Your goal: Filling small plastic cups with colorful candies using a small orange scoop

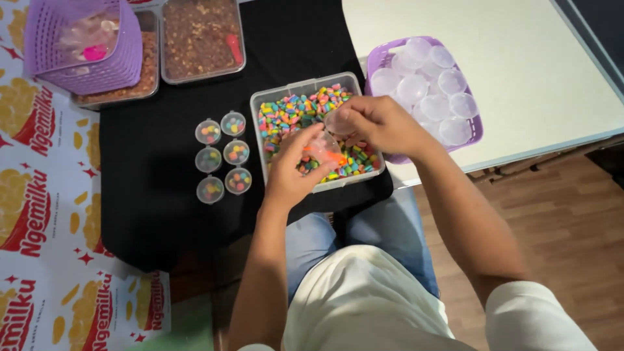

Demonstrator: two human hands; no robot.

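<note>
Evidently both hands, left (292, 170) and right (377, 123), grip small clear cups (337, 122) over the candy tub (305, 88).

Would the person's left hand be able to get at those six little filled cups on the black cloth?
Probably yes. The six filled cups sit uncovered just left of the left hand, with only bare black cloth between. The hand would first have to let go of the orange scoop.

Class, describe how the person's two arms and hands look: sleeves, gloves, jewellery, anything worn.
Both forearms are bare to the hands. The left hand and right hand wear no gloves, and no rings, watch or bracelets show. A white sleeve covers the right upper arm.
</note>
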